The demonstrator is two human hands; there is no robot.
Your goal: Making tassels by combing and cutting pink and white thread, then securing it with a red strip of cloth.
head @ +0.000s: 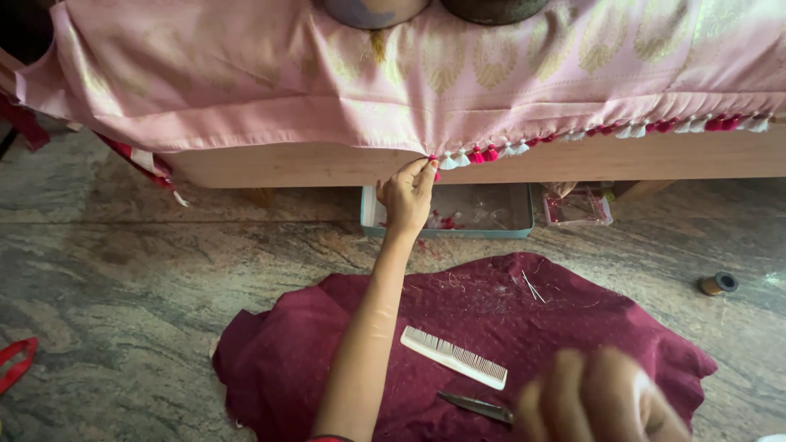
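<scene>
A pink fabric (pixel 327 90) with pale gold leaf motifs hangs over a wooden ledge (pixel 286 168). Its lower hem carries a row of small red and white tassels (pixel 491 153). My left hand (pixel 407 196) reaches up and pinches the hem at the leftmost tassel. My right hand (pixel 598 397) is blurred at the bottom right, close to the camera, with its fingers curled. Whether it holds anything is unclear. Beside it lie small metal scissors (pixel 475 406) and a white comb (pixel 454 358) on a maroon cloth (pixel 311 344).
A shallow teal tray (pixel 483 209) with thread scraps and a small clear box (pixel 577 209) sit under the ledge. A thread spool (pixel 718 283) lies on the stone floor at the right, a red object (pixel 16 360) at the left. Two round vessels (pixel 372 10) rest on the fabric.
</scene>
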